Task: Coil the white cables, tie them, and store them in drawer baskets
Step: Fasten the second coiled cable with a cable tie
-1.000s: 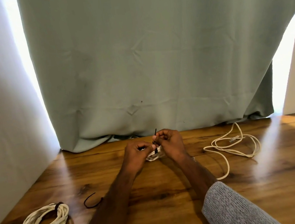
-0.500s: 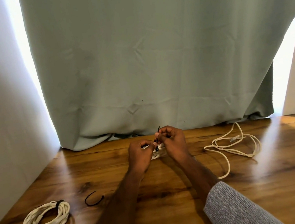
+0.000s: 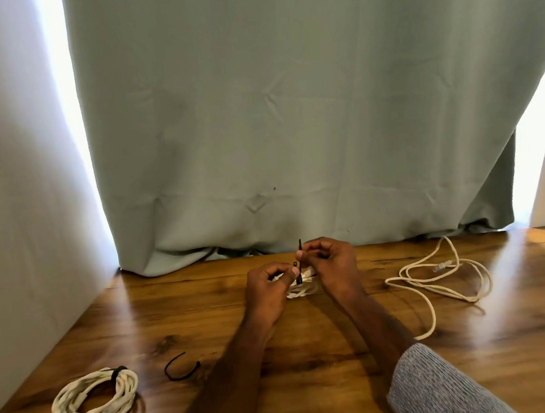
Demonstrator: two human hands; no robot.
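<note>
Currently the wooden table (image 3: pixel 315 354) is carrying all the work: a tied coil (image 3: pixel 93 405) is lying well to the near left of the left hand (image 3: pixel 269 293), out of the way as finished, while a loose cable (image 3: pixel 442 275) is waiting off to the right of the right hand (image 3: pixel 330 262). Between the hands a small coil (image 3: pixel 302 287) is resting on the wood, the left pinching it steady, the right fingers closed on the upright black tie (image 3: pixel 299 261), probably cinching it; a spare tie (image 3: pixel 181 369) is lying near the left forearm.
</note>
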